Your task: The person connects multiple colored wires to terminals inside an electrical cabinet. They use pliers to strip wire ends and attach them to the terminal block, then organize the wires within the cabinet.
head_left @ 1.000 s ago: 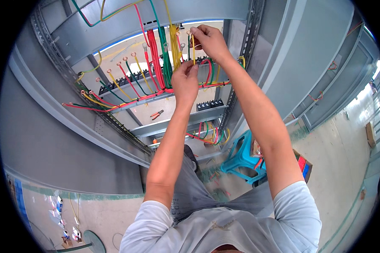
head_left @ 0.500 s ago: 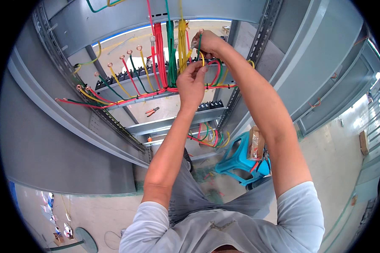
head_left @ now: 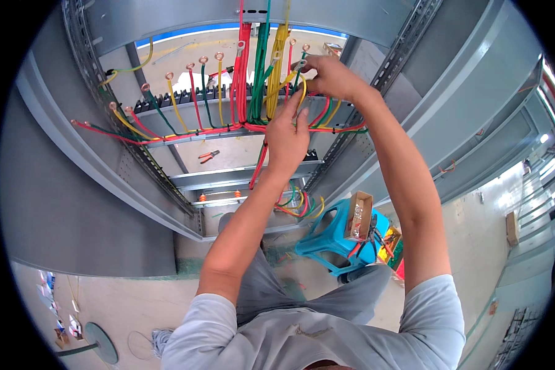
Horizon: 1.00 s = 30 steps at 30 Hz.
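My right hand (head_left: 336,78) reaches in from the right among the upright wires of a grey cabinet. Its fingers are closed around a yellow wire (head_left: 288,78), just below a silver ring lug (head_left: 300,64). Beside those fingertips rises a green wire with a copper ring lug (head_left: 306,48). Lower and to the left is my left hand (head_left: 288,140), its index finger stretched up against a bent yellow wire (head_left: 303,86) and its thumb apart. Thick red (head_left: 244,77), green (head_left: 259,80) and yellow (head_left: 277,61) wire bundles hang just left of my hands.
Several lugged wires stand along a crossbar (head_left: 194,136) on the left, before black terminal blocks (head_left: 213,94). Pliers (head_left: 209,156) lie beyond the lower rail (head_left: 209,179). A blue stool (head_left: 320,237) at lower right bears a cardboard box (head_left: 359,216) and hand tools (head_left: 374,233).
The whole view has shifted slightly. My left fingers have loosened from a pinch on the yellow wire, the index finger now straight. My right hand has come lower beside the silver lug.
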{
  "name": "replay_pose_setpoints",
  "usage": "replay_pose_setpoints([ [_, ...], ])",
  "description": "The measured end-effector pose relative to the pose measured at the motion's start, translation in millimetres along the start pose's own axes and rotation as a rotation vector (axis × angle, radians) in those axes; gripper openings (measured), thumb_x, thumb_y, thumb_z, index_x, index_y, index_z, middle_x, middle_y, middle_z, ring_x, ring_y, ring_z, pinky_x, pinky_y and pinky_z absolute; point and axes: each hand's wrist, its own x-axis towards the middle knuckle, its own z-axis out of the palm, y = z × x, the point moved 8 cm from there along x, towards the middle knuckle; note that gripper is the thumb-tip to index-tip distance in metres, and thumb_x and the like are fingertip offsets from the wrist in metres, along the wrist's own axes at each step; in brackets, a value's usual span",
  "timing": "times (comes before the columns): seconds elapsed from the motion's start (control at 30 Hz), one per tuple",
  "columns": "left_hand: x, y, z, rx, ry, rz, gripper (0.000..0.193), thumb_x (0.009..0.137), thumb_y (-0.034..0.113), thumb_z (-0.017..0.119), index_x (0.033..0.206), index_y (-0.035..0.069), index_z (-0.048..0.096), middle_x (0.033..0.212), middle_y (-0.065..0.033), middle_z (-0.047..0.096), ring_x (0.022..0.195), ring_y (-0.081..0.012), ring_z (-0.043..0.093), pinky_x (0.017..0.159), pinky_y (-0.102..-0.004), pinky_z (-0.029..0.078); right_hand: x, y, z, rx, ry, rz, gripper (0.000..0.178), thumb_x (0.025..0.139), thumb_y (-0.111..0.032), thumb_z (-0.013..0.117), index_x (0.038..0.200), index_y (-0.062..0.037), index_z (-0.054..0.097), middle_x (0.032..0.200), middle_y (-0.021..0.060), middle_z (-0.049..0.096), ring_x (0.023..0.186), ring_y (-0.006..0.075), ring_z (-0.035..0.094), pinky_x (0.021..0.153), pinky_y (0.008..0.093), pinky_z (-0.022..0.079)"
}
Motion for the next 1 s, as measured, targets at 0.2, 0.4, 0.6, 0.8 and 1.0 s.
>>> replay_pose_setpoints([
  [0.2, 5, -3, 5, -0.173, 0.071, -0.029, 0.034, 0.1, 0.004, 0.059, 0.134, -0.002, 0.064, 0.119, -0.0163, 0.074, 0.109, -0.019, 0.071, 0.093, -0.0316, 0.054, -4, -21, -10, -0.142, 0.11, -0.218, 0.025, 0.083, -0.009, 0.073, 0.106, 0.0003, 0.072, 0.103, 0.0197, 0.067, 0.095, 0.0398, 0.065, 0.084, 0.0446, 0.054],
  [0.4, 7, -15, 6, -0.198, 0.06, -0.109, 0.029, 0.101, 0.003, 0.059, 0.128, -0.004, 0.065, 0.114, -0.0154, 0.074, 0.108, -0.0184, 0.072, 0.095, -0.0308, 0.055, -1, -30, -5, -0.275, -0.019, -0.189, 0.018, 0.085, -0.011, 0.068, 0.093, 0.0041, 0.072, 0.096, 0.0231, 0.066, 0.091, 0.0419, 0.064, 0.082, 0.049, 0.053],
  [0.6, 10, -21, 6, -0.289, 0.137, -0.072, 0.027, 0.098, 0.001, 0.059, 0.123, -0.002, 0.067, 0.112, -0.0151, 0.075, 0.102, -0.0217, 0.074, 0.089, -0.0325, 0.058, 5, -17, 4, -0.138, -0.142, -0.055, 0.025, 0.084, -0.014, 0.064, 0.09, 0.0092, 0.07, 0.086, 0.0281, 0.067, 0.083, 0.0434, 0.065, 0.077, 0.0488, 0.052],
  [0.8, 10, -17, 8, -0.401, 0.145, -0.073, 0.026, 0.1, -0.001, 0.057, 0.126, -0.003, 0.062, 0.111, -0.0137, 0.073, 0.103, -0.0203, 0.073, 0.091, -0.0316, 0.057, 4, 0, 14, 0.044, -0.245, 0.099, 0.031, 0.087, -0.018, 0.06, 0.094, 0.01, 0.071, 0.082, 0.023, 0.069, 0.076, 0.0319, 0.067, 0.075, 0.042, 0.053],
  [1.0, 10, -10, 7, -0.343, 0.063, -0.095, 0.028, 0.101, -0.002, 0.055, 0.129, -0.003, 0.058, 0.116, -0.0137, 0.07, 0.111, -0.02, 0.069, 0.099, -0.0317, 0.054, 1, 13, 16, 0.239, -0.367, 0.224, 0.035, 0.09, -0.02, 0.064, 0.111, 0.0064, 0.072, 0.099, 0.0114, 0.075, 0.09, 0.0189, 0.068, 0.085, 0.0337, 0.054],
])
